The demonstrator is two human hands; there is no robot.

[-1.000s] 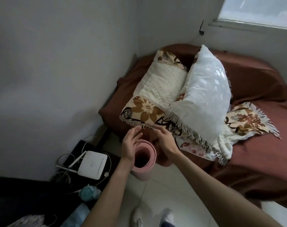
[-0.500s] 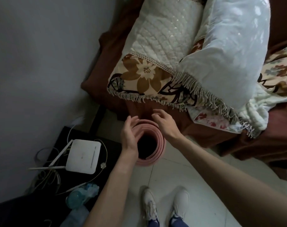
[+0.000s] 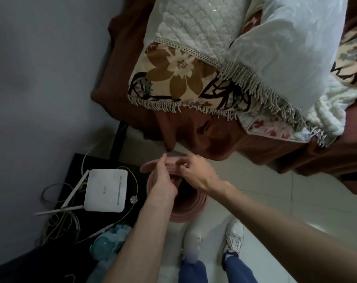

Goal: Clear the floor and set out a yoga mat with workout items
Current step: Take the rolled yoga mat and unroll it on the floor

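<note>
A rolled pink yoga mat (image 3: 191, 209) stands on end on the white tiled floor, just in front of my shoes. My left hand (image 3: 163, 180) grips the left side of the roll's upper rim, fingers over the edge. From the right, my right hand (image 3: 196, 174) pinches the top edge of the mat. Both hands cover much of the roll's open top, and its loose outer flap peeks out beyond the fingers.
A bed with a brown sheet (image 3: 212, 137), floral cushion (image 3: 179, 78) and white pillow (image 3: 292, 48) lies close ahead. A white router (image 3: 106, 190) with cables sits on a black stand at the left, beside a teal object (image 3: 106, 244). Wall at left; open tiles at right.
The view has tipped further down toward the floor. Both hands have closed in over the top of the mat roll, from flanking its rim to gripping its upper edge.
</note>
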